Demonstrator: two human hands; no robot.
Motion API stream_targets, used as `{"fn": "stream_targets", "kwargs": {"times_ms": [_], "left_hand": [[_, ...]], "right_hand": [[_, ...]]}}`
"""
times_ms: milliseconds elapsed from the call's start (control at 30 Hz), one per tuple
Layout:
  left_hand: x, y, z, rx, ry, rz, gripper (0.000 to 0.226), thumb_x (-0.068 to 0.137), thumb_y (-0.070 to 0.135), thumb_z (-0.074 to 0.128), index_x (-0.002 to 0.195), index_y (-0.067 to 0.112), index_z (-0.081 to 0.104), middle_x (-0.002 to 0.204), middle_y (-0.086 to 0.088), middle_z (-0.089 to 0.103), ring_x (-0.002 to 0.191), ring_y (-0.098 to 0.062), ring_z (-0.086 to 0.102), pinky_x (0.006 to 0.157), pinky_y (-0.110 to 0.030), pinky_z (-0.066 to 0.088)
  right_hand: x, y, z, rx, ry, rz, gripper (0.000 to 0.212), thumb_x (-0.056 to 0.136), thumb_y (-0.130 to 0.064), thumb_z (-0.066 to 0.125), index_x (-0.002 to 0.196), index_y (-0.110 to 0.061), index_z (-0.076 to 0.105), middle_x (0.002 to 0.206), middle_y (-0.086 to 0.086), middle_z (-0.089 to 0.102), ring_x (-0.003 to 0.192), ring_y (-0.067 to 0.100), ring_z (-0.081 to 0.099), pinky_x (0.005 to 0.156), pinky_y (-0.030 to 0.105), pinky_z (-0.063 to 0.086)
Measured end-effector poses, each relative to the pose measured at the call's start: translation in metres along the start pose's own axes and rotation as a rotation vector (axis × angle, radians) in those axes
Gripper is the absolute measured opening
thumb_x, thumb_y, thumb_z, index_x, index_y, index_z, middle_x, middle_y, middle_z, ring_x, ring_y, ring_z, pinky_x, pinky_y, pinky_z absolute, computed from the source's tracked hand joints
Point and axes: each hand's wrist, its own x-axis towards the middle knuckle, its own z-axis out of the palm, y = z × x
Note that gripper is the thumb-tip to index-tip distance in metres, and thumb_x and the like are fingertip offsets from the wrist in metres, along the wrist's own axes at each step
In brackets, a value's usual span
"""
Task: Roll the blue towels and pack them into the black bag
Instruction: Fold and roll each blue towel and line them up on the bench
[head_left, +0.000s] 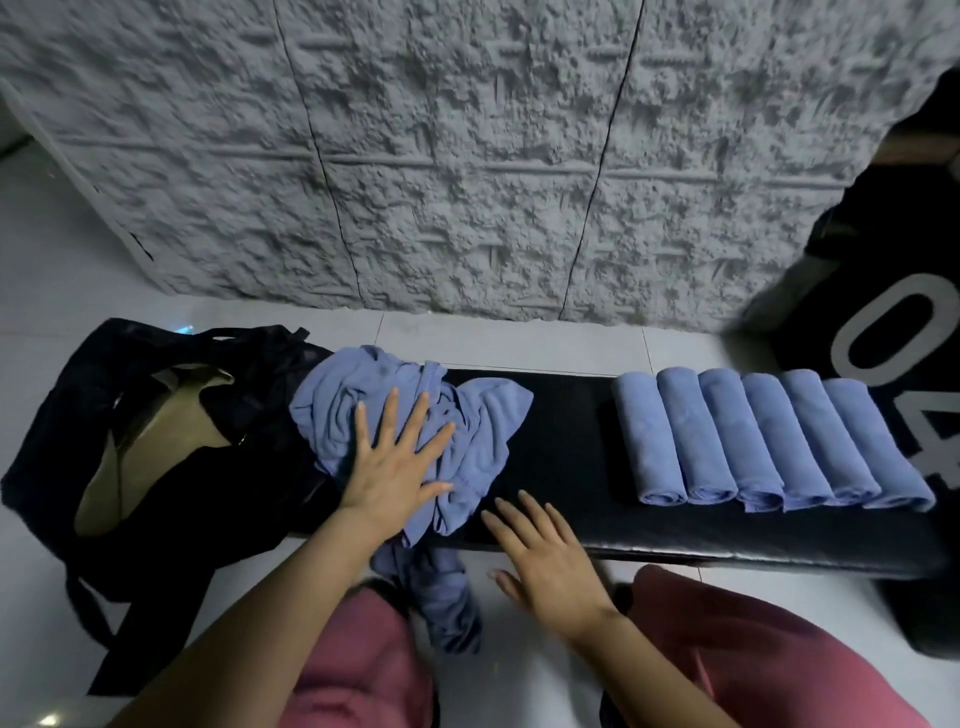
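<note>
A crumpled heap of blue towels (467, 415) lies on the black padded bench (566, 447), one end hanging over the front edge toward the floor. My left hand (395, 462) presses flat on the heap with fingers spread. My right hand (545, 556) hovers open at the bench's front edge, just right of the heap, holding nothing. Several rolled blue towels (763, 441) lie side by side on the right part of the bench. The black bag (145, 415) sits open at the left end, its tan lining showing.
A rough grey wall panel (467, 156) stands close behind the bench. A black object with white numerals (893, 332) is at the right. White tiled floor (62, 249) surrounds the bench. My knees in pink trousers (753, 649) are in front.
</note>
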Motion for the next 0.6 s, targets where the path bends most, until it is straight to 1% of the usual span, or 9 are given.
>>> {"fn": "stream_targets", "kwargs": {"times_ms": [100, 167, 200, 267, 333, 367, 433, 533, 600], "left_hand": [[0.002, -0.005, 0.009, 0.045, -0.083, 0.022, 0.081, 0.077, 0.074, 0.024, 0.147, 0.033, 0.022, 0.157, -0.01, 0.014, 0.142, -0.044, 0.006, 0.105, -0.071, 0.013], [0.002, -0.003, 0.009, 0.042, -0.103, 0.023, 0.082, 0.078, 0.074, 0.019, 0.148, 0.033, 0.017, 0.157, -0.009, 0.01, 0.142, -0.043, 0.002, 0.105, -0.07, 0.014], [0.001, -0.002, 0.01, 0.04, -0.089, 0.022, 0.082, 0.078, 0.074, 0.02, 0.149, 0.032, 0.016, 0.158, -0.009, 0.009, 0.142, -0.043, 0.002, 0.105, -0.07, 0.015], [-0.005, -0.001, 0.013, 0.025, -0.05, 0.019, 0.084, 0.078, 0.075, 0.026, 0.149, 0.031, 0.014, 0.158, -0.01, 0.009, 0.142, -0.044, 0.004, 0.104, -0.069, 0.018], [-0.013, -0.001, 0.017, -0.005, -0.028, 0.017, 0.088, 0.077, 0.076, 0.036, 0.15, 0.031, 0.013, 0.158, -0.009, 0.01, 0.143, -0.043, 0.005, 0.103, -0.069, 0.021], [-0.016, -0.002, 0.018, -0.007, -0.02, 0.016, 0.09, 0.077, 0.076, 0.041, 0.15, 0.031, 0.012, 0.158, -0.008, 0.009, 0.143, -0.043, 0.004, 0.103, -0.068, 0.021], [-0.018, -0.001, 0.02, 0.004, -0.013, 0.003, 0.093, 0.075, 0.075, 0.046, 0.15, 0.032, 0.012, 0.159, -0.008, 0.008, 0.143, -0.043, 0.002, 0.103, -0.068, 0.021], [-0.019, 0.004, 0.016, 0.006, -0.023, -0.03, 0.094, 0.072, 0.073, 0.05, 0.149, 0.033, 0.014, 0.158, -0.009, 0.008, 0.142, -0.043, 0.003, 0.103, -0.069, 0.022], [-0.023, 0.006, 0.015, -0.025, -0.01, -0.033, 0.094, 0.07, 0.07, 0.056, 0.148, 0.033, 0.019, 0.158, -0.01, 0.01, 0.142, -0.044, 0.006, 0.103, -0.07, 0.023]], "right_hand": [[-0.01, -0.01, 0.019, -0.001, -0.023, -0.126, 0.056, 0.084, -0.048, 0.042, 0.135, -0.025, 0.046, 0.141, -0.002, 0.048, 0.134, 0.024, 0.042, 0.11, 0.04, 0.024], [-0.012, -0.016, 0.033, 0.0, -0.086, -0.219, 0.052, 0.081, -0.048, 0.044, 0.129, -0.028, 0.052, 0.138, -0.003, 0.051, 0.132, 0.023, 0.044, 0.111, 0.038, 0.034], [-0.012, -0.019, 0.039, -0.003, -0.117, -0.256, 0.05, 0.08, -0.049, 0.044, 0.125, -0.03, 0.056, 0.135, -0.005, 0.054, 0.129, 0.022, 0.047, 0.106, 0.034, 0.041], [-0.007, -0.026, 0.048, 0.008, -0.14, -0.316, 0.049, 0.078, -0.049, 0.042, 0.121, -0.033, 0.059, 0.129, -0.007, 0.058, 0.121, 0.018, 0.054, 0.099, 0.029, 0.044], [0.0, -0.032, 0.058, 0.027, -0.118, -0.359, 0.051, 0.077, -0.048, 0.047, 0.125, -0.031, 0.053, 0.128, -0.007, 0.058, 0.118, 0.017, 0.056, 0.097, 0.026, 0.046], [0.004, -0.034, 0.065, 0.036, -0.099, -0.363, 0.052, 0.077, -0.048, 0.052, 0.126, -0.031, 0.05, 0.127, -0.007, 0.058, 0.116, 0.017, 0.057, 0.095, 0.026, 0.047], [0.01, -0.038, 0.075, 0.058, -0.172, -0.299, 0.053, 0.076, -0.049, 0.054, 0.125, -0.031, 0.049, 0.124, -0.006, 0.061, 0.11, 0.017, 0.06, 0.089, 0.027, 0.05], [0.014, -0.04, 0.098, 0.063, -0.34, -0.183, 0.054, 0.074, -0.049, 0.039, 0.12, -0.029, 0.06, 0.118, -0.002, 0.065, 0.099, 0.02, 0.066, 0.081, 0.029, 0.054], [0.017, -0.039, 0.115, 0.047, -0.41, -0.112, 0.058, 0.07, -0.049, 0.035, 0.115, -0.028, 0.065, 0.115, -0.001, 0.067, 0.097, 0.022, 0.068, 0.076, 0.031, 0.056]]}}
